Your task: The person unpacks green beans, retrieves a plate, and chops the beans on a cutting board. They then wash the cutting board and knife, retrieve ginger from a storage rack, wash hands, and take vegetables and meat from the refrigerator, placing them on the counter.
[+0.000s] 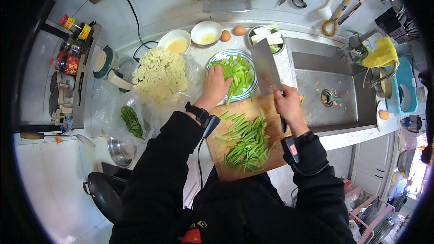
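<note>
My right hand [290,106] grips the handle of a Chinese cleaver [266,66]. Its broad blade points away from me, near the right rim of a blue-and-white striped plate [211,61]. Cut green stalks, possibly celery [239,74], heap up on that plate and spill over its near edge. My left hand [216,84] reaches over the plate's left side with its fingertips at the stalks; whether it holds any is hidden. On the wooden cutting board [217,169] nearest me lies a loose pile of cut thin green stems [247,144].
Left of the plate, a cauliflower [161,73] and leafy greens [131,122] sit in clear plastic bags. Behind stand two bowls [174,40], two eggs [239,31] and a metal bowl of white pieces [268,37]. A steel sink [325,74] is at the right.
</note>
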Available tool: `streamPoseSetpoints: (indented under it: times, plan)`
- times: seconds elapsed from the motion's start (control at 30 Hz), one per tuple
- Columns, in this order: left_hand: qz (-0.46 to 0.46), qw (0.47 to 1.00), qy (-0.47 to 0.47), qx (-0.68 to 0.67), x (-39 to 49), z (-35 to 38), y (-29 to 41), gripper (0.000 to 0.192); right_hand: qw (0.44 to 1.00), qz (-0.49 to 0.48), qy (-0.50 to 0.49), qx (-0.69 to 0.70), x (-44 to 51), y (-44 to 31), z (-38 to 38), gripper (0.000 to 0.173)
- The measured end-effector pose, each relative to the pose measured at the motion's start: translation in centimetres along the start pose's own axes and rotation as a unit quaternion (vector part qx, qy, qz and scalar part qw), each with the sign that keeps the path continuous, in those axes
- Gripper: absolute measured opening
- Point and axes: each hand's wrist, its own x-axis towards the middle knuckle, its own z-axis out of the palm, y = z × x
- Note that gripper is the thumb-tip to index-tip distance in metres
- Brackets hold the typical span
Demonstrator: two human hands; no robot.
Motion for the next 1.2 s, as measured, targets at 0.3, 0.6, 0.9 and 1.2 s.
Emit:
streamPoseSetpoints:
  times: [0.3,0.6,0.9,1.2]
  plan:
    - [-0.029,0.99,-0.139,0.008,-3.8,0.5,-1.0,0.045,0.992,0.093,-0.03,0.081,-3.0,2.0,-1.8,0.018]
    - [0.19,0.975,-0.078,0.083,-1.6,0.0,0.0,0.02,0.989,0.077,-0.025,0.127,-4.5,1.4,-2.6,0.02]
    - [0.39,0.897,-0.138,0.159,-1.4,3.0,3.1,0.028,0.984,0.101,-0.029,0.141,-5.6,1.6,-3.1,0.02]
    - [0.302,0.952,-0.045,0.027,-1.8,1.7,2.9,0.023,0.97,0.145,-0.049,0.188,-7.9,3.5,-5.3,0.021]
